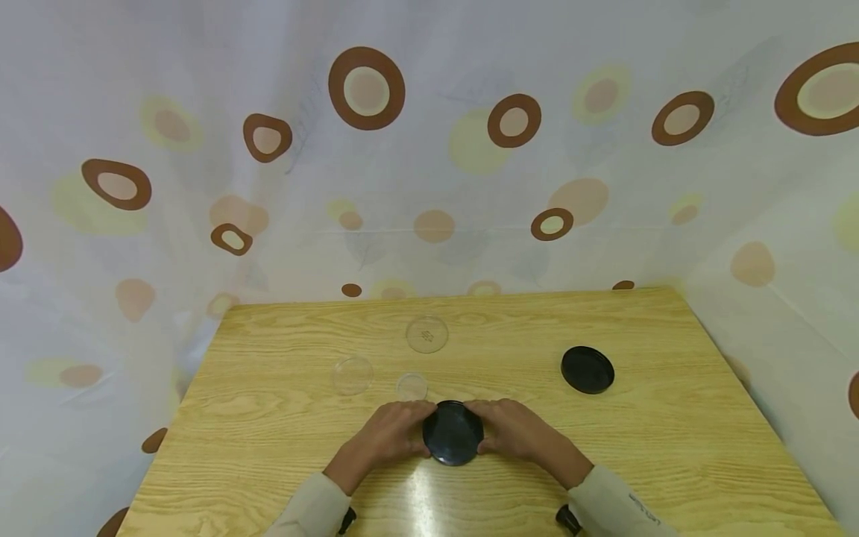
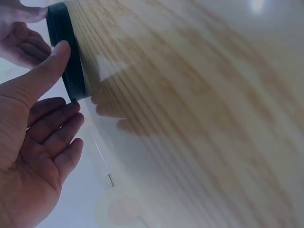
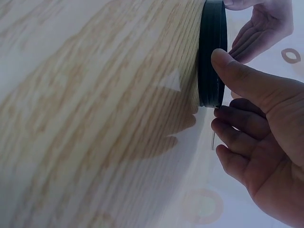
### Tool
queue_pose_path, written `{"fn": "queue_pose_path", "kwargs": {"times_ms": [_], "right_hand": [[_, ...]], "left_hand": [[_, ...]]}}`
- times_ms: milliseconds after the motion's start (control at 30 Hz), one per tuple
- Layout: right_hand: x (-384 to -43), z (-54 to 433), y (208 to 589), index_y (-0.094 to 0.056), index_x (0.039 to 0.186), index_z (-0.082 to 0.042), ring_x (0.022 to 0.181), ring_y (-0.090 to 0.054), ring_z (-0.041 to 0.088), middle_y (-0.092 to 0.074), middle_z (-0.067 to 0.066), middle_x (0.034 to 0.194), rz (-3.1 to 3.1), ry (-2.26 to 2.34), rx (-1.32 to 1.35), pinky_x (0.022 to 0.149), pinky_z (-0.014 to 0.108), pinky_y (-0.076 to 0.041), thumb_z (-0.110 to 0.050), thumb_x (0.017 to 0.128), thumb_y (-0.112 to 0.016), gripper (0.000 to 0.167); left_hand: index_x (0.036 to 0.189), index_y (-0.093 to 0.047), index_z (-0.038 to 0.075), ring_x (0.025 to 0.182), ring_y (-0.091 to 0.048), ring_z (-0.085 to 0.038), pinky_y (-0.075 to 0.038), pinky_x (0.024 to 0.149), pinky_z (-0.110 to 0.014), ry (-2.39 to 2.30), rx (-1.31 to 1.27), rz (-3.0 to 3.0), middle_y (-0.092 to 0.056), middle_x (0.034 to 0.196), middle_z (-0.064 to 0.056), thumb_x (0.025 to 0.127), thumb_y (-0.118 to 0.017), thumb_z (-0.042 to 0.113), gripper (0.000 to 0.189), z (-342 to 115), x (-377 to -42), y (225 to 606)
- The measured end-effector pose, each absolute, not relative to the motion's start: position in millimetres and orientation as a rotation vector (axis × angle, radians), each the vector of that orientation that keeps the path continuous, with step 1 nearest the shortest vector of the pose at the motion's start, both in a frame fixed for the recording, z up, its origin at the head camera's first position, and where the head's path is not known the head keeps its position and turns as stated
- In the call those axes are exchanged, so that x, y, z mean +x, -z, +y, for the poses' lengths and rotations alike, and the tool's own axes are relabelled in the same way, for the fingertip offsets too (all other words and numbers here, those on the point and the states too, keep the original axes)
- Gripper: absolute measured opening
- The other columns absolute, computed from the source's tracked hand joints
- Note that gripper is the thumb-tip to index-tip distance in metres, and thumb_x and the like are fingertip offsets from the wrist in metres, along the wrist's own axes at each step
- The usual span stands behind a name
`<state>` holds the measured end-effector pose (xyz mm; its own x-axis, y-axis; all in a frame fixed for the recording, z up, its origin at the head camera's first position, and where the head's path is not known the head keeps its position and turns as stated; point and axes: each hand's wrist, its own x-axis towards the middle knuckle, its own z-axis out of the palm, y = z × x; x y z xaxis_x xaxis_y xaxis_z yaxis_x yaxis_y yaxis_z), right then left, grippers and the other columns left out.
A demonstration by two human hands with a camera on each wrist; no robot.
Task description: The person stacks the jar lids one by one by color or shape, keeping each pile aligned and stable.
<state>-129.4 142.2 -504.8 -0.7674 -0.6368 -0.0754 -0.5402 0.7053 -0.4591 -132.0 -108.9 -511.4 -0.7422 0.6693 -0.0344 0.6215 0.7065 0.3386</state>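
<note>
A black round shallow dish, like a petri dish, lies flat on the table in front of the person. My left hand holds its left side, the thumb against the near rim and the other fingers curving toward the far side. From the right, my right hand grips the same dish, its thumb on the rim. In the right wrist view the side wall of the dish shows a seam line. Just beyond the hands lies a small clear round dish.
Two larger clear round dishes lie farther back, one dish to the left and another dish with a printed mark. Another black dish with a raised rim is at the right. A patterned curtain surrounds the wooden table.
</note>
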Motion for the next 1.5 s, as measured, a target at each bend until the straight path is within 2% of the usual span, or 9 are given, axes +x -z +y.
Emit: {"fn": "queue_pose_path", "kwargs": {"times_ms": [433, 1067, 1500], "right_hand": [[-130.0, 145.6, 501.7, -0.051, 0.134, 0.001, 0.116, -0.060, 0.031, -0.059, 0.016, 0.131, 2.692, 0.627, -0.937, 0.095, 0.047, -0.049, -0.022, 0.072, -0.083, 0.073], [-129.1, 161.4, 493.7, -0.050, 0.134, 0.004, 0.116, -0.060, 0.034, -0.058, 0.019, 0.132, 2.759, 0.591, -0.885, 0.095, 0.046, -0.049, -0.022, 0.074, -0.081, 0.072], [-131.1, 180.7, 484.0, -0.047, 0.137, 0.000, 0.120, -0.056, 0.035, -0.054, 0.018, 0.136, 2.723, 0.668, -0.751, 0.097, 0.048, -0.047, -0.024, 0.075, -0.080, 0.074]], "left_hand": [[0.132, -0.055, 0.014, 0.123, -0.056, -0.020, -0.048, 0.101, -0.036, -0.515, 1.022, 2.745, -0.058, 0.134, -0.001, 0.068, -0.083, 0.040, 0.074, -110.9, -134.9, 509.5], [0.134, -0.054, 0.009, 0.122, -0.057, -0.020, -0.049, 0.100, -0.033, -0.511, 1.060, 2.782, -0.058, 0.134, -0.004, 0.068, -0.084, 0.039, 0.078, -97.4, -135.4, 501.9], [0.140, -0.047, 0.012, 0.127, -0.053, -0.018, -0.046, 0.103, -0.033, -0.537, 1.039, 2.742, -0.051, 0.142, -0.002, 0.075, -0.078, 0.043, 0.079, -83.3, -137.0, 496.9]]}}
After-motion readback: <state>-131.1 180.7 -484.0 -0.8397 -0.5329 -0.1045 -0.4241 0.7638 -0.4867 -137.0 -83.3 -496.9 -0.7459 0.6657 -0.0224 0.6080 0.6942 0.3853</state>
